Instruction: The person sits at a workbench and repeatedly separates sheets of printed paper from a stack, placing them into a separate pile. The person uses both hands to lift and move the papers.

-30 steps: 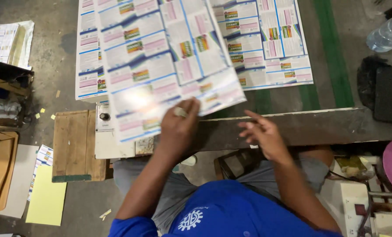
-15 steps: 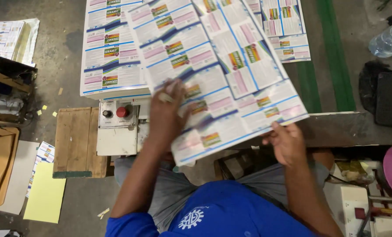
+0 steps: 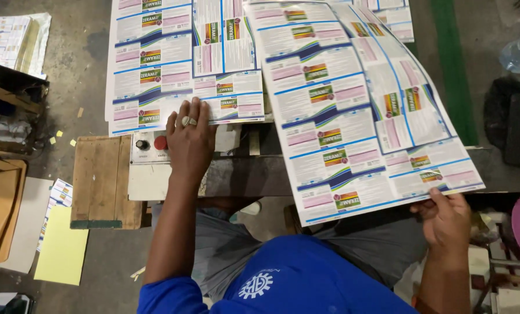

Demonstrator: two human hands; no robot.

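Label sheet [image 3: 359, 110] seemingly pinched by right hand [image 3: 446, 224]

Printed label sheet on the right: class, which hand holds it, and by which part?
The right hand pinches the printed label sheet by its near bottom edge, close to the right corner.

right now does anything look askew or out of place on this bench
Yes: the large printed sheet held at its near edge by the right hand lies skewed across the bench, out of line with the squared stack of sheets under the left hand. Small paper scraps also litter the floor by the wooden board.
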